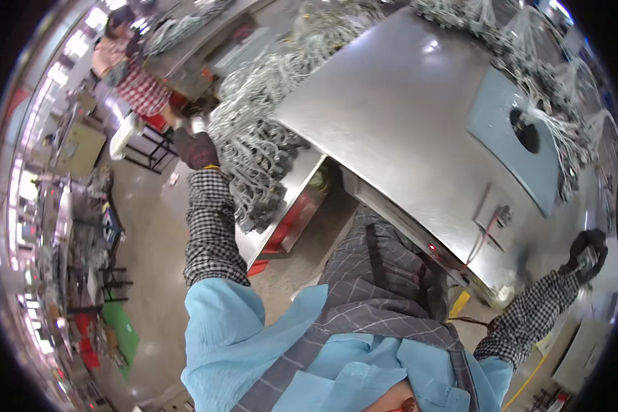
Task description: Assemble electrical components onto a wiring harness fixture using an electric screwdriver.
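Note:
My left hand (197, 147), in a dark glove with a checked sleeve, reaches out to a heap of grey cable bundles (257, 147) on a steel bench and closes on their near edge. My right hand (589, 253), also in a dark glove, is curled around a small grey part at the right end of a big steel machine top (391, 117). What that part is stays too blurred to tell. A grey-blue plate with a round hole (518, 134) sits on the machine top, with white wires running out of the hole.
More cable bundles (556, 62) hang along the machine's far edge. Another person in a checked apron (133, 72) works at a bench at the upper left. Racks and stools (82, 240) stand on the left over a concrete floor (154, 275).

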The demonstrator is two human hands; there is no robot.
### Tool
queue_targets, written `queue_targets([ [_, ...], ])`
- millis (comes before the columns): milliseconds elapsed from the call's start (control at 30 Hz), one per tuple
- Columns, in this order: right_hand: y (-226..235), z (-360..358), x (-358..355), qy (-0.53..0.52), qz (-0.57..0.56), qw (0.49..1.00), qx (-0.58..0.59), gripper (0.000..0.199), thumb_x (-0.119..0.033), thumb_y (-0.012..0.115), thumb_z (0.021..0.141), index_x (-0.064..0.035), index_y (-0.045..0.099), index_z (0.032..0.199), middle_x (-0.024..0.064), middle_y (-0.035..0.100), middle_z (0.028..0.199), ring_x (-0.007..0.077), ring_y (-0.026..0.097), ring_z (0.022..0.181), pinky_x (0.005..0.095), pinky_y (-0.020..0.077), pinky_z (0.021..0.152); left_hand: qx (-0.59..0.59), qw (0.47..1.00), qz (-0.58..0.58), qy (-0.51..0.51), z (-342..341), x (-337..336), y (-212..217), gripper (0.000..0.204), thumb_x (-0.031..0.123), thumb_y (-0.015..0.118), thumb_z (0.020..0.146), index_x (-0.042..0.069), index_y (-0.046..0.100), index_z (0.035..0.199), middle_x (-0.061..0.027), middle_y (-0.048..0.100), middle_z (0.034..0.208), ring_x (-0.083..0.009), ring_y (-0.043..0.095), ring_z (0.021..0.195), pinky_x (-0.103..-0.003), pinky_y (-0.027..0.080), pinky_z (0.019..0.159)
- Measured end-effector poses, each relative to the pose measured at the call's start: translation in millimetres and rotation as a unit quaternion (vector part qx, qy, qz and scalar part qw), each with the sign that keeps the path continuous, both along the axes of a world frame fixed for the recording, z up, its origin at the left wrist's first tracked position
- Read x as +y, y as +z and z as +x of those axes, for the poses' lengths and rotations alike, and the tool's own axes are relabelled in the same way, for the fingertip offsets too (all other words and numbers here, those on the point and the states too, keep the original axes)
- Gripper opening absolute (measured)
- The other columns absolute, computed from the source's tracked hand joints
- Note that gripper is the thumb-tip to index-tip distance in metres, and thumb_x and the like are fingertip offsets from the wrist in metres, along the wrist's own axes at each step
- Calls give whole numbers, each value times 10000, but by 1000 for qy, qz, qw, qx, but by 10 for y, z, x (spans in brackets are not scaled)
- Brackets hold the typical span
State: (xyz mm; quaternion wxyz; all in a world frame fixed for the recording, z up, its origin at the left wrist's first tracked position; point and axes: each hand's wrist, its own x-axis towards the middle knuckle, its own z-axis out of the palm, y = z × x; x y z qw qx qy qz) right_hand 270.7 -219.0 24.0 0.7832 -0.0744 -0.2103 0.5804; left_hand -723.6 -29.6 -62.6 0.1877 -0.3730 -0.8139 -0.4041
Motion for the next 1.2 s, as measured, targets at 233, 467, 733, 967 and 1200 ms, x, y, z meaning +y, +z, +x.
queue_targets([
  [233, -70, -930, 169, -91, 99, 990, -42, 408, -234, 643, 997, -30, 560, 1341, 12, 496, 890, 131, 501, 762, 313, 492, 782, 91, 912, 244, -317, 1695, 1457, 1171, 508, 304, 756, 907, -29, 638, 1273, -245, 664, 1276, -371, 615, 1222, -444, 474, 1034],
  [467, -410, -1160, 219, -53, 65, 995, -48, 511, -361, 516, 1073, -131, 417, 1519, 57, 557, 935, 124, 537, 661, 283, 509, 538, 114, 916, -28, -384, 3866, 3113, 2161, 626, 525, 686, 883, 20, 673, 1253, -233, 666, 1287, -384, 613, 1230, -449, 463, 1054],
  [733, -401, -1145, 348, -107, -70, 992, -5, 516, -356, 517, 1072, -139, 403, 1526, 57, 555, 915, 124, 525, 635, 286, 499, 520, 120, 900, -248, -338, 4967, 4303, 2414, 801, 684, 561, 911, 38, 613, 1380, -234, 626, 1374, -381, 587, 1294, -446, 436, 1105],
  [967, -414, -1073, 612, -120, -125, 985, 14, 520, -351, 518, 1070, -145, 392, 1532, 57, 553, 898, 124, 515, 612, 289, 491, 505, 27, 907, -211, -362, 5355, 5092, 2544, 748, 453, 581, 897, -14, 472, 1471, -245, 544, 1454, -350, 537, 1325, -400, 466, 1056],
  [1200, -501, -1020, 773, -133, -152, 979, 34, 526, -346, 518, 1069, -152, 380, 1538, 57, 551, 881, 124, 504, 590, 292, 482, 489, -5, 904, -126, -408, 5603, 5627, 2408, 808, 441, 729, 880, -56, 474, 1463, -219, 537, 1479, -341, 526, 1364, -414, 419, 1130],
])
